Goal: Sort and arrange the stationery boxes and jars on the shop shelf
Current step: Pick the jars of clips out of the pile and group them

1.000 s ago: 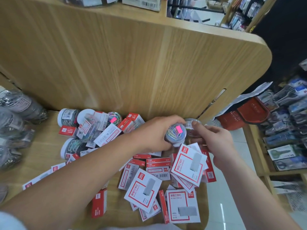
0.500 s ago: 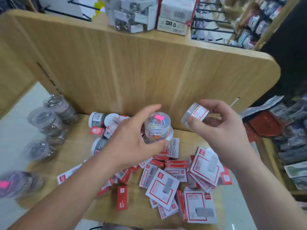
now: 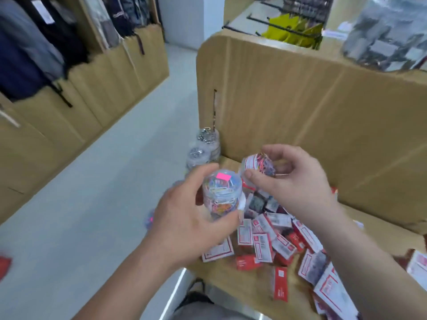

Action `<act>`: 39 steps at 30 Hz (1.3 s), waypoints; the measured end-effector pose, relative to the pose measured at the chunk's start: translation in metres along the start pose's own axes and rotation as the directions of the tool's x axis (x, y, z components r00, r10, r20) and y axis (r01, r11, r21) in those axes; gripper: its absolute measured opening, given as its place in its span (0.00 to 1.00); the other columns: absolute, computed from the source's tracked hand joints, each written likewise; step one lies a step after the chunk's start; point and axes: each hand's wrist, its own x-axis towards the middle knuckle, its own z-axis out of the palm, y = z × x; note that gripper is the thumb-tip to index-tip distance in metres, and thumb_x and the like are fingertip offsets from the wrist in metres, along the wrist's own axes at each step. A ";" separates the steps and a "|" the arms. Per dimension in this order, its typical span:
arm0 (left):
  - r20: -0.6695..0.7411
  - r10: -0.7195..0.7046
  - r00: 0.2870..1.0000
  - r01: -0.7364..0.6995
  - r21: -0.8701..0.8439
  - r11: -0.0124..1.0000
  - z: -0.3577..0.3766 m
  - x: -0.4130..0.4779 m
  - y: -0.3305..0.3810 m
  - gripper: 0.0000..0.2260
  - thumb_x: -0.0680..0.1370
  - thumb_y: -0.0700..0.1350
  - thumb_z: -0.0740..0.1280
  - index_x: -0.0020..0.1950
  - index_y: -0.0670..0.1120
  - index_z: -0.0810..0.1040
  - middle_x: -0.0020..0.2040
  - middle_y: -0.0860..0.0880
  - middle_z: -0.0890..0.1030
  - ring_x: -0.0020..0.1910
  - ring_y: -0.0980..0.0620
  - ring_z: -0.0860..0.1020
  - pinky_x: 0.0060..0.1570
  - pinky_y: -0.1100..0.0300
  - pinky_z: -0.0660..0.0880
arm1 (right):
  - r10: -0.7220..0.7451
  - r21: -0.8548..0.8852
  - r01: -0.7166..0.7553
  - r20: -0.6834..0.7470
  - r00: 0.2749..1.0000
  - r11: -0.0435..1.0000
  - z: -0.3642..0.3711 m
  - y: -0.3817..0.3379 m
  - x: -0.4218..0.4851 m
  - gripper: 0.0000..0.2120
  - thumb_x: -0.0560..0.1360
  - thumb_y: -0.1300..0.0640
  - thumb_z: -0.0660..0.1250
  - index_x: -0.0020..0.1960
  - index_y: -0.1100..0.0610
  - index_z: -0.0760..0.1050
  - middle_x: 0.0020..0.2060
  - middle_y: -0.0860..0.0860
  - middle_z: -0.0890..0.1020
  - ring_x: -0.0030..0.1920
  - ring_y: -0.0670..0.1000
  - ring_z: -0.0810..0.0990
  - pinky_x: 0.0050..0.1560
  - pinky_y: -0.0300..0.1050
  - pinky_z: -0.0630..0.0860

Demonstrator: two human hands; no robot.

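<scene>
Two paper-clip jars hung above the left edge of the shelf (image 3: 231, 280): left hand (image 3: 184, 218) gripped the pink-stickered jar (image 3: 221, 195), right hand (image 3: 293, 181) pinched the tilted jar (image 3: 258, 166). Both would sit best upright beside the clear jars (image 3: 203, 146), back-left corner.

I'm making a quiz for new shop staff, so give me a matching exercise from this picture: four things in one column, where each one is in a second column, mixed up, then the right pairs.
Things
1. jar with pink sticker
2. jar with red-and-white label
3. jars of silver clips
4. red-and-white boxes

Places
A. heaped on the shelf board
B. held in the right hand
C. standing at the shelf's left end, by the back panel
D. held in the left hand

Pairs: 1-D, 2-B, 3-C, 4-A.
</scene>
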 end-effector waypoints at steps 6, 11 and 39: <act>-0.089 -0.021 0.996 0.026 0.063 0.998 -0.060 0.026 -0.025 0.32 0.61 0.59 0.81 0.63 0.63 0.74 0.46 0.66 0.83 0.45 0.60 0.81 0.48 0.64 0.78 | -0.025 -0.316 0.053 0.090 0.996 0.947 0.059 0.002 0.037 0.27 0.66 0.45 0.81 0.62 0.52 0.80 0.50 0.46 0.77 0.56 0.49 0.79 0.58 0.42 0.73; -0.077 -0.073 0.994 0.085 0.172 0.981 -0.088 0.055 -0.057 0.34 0.64 0.55 0.81 0.66 0.63 0.72 0.45 0.64 0.83 0.45 0.65 0.80 0.51 0.60 0.79 | 0.028 -0.495 0.060 0.170 0.985 0.867 0.091 0.020 0.052 0.31 0.66 0.41 0.78 0.66 0.49 0.77 0.58 0.48 0.81 0.62 0.52 0.77 0.61 0.49 0.75; 0.100 -0.035 0.994 0.030 0.050 0.998 -0.062 0.073 -0.115 0.29 0.61 0.54 0.84 0.59 0.63 0.78 0.56 0.60 0.75 0.56 0.63 0.77 0.56 0.63 0.74 | -0.216 -0.159 0.194 -0.137 0.967 0.968 0.123 -0.008 -0.008 0.07 0.75 0.59 0.74 0.52 0.53 0.84 0.44 0.42 0.81 0.44 0.41 0.78 0.49 0.46 0.78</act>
